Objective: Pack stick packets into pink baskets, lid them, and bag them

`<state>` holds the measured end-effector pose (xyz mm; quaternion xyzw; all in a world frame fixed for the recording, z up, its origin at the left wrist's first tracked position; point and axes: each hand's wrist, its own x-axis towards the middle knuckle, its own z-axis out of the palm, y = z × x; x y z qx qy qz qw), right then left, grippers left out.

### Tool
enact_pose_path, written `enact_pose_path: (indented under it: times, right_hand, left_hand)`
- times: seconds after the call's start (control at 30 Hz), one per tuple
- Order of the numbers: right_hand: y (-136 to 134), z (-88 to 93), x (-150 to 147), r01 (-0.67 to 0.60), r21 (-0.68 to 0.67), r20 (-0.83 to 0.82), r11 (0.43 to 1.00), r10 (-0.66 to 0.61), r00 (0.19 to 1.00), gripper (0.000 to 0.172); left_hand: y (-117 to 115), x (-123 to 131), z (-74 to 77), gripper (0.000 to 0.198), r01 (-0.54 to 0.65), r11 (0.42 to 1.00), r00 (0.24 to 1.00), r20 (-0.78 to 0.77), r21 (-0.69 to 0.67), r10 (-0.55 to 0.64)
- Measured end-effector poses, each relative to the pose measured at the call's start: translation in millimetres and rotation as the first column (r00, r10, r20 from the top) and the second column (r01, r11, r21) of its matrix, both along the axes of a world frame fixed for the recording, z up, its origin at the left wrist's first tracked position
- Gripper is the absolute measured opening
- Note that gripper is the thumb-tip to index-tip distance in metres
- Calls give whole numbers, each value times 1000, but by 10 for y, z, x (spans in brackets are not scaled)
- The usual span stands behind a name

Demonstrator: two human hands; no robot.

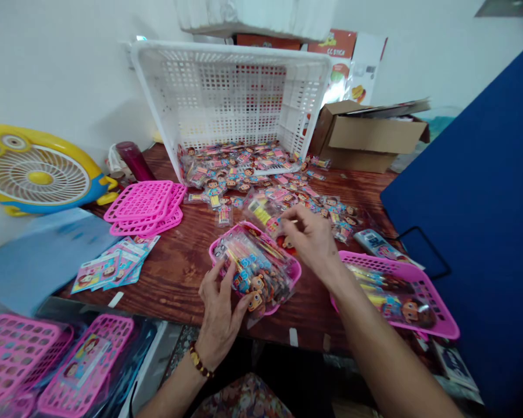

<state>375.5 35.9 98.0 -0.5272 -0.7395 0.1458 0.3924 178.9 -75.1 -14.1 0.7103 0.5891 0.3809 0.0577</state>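
Note:
A small pink basket [215,251] sits on the wooden table [178,273] before me, heaped with clear cartoon-figure packets [257,270]. My left hand [220,307] grips the basket's near edge and the packets there, fingers curled. Just above the basket's far side, my right hand [309,238] pinches one clear packet [264,213]. Behind, a white crate [230,98] lies tipped on its side, and several more packets [244,174] spill from it across the table.
A second pink basket [418,290] with packets lies to the right. Stacked pink lids [146,206] and printed cards [113,264] lie at left, a yellow fan [35,171] beyond them. A cardboard box [370,136] stands at back right; a blue panel [483,203] closes the right side.

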Motion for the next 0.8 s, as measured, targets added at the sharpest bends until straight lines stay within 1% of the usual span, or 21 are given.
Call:
enact_pose_path:
  times: [0.03,0.1,0.13,0.2,0.23,0.3,0.4,0.47,0.53,0.57,0.63,0.7,0.8]
  right_hand:
    - [30,45,42,37,15,16,999,-38,999,13]
    - [80,86,89,72,20,130,997,-74,989,14]
    - [95,75,90,60,-11,206,998,-57,977,14]
    - [97,-4,57,0,-121,336,993,41,941,15]
    - [87,-60,29,-29,-170,383,985,93,919,17]
    - [57,-164,-34,-59,-220,451,974,156,879,21]
    - [35,-239,-118,-35,-255,529,966,170,831,29]
    - [48,-246,-175,0,-291,593,957,180,785,31]
    - [64,-252,-229,-11,-294,643,956,206,738,32]
    - [69,-263,-250,-39,-276,651,960,216,728,33]
    - [69,-311,-264,-106,-216,634,971,221,741,36]
    - [63,-392,-231,-156,-174,576,972,229,785,39]
    - [61,-542,-138,-239,-194,411,951,300,861,37]
  left_hand:
    - [11,5,1,63,-1,1000,1000,-23,2,1]
    - [37,24,18,62,-17,1000,998,-67,9,17]
    - [49,39,32,61,-32,999,996,-85,10,33]
    - [68,73,67,60,-66,998,992,-111,11,67]
    - [74,89,85,60,-79,997,989,-122,9,79]
    - [79,108,111,60,-94,996,986,-135,7,94]
    - [74,81,127,59,-84,996,984,-157,-11,82]
    - [68,30,132,59,-62,998,982,-181,-25,57]
    - [64,-29,140,58,-37,999,978,-205,-36,29]
    - [63,-55,144,59,-25,999,977,-214,-41,15]
    - [61,-91,150,60,-5,999,974,-228,-48,-6]
    - [61,-97,151,61,4,999,972,-235,-48,-15]
    - [74,-50,156,64,-11,1000,969,-246,-25,5]
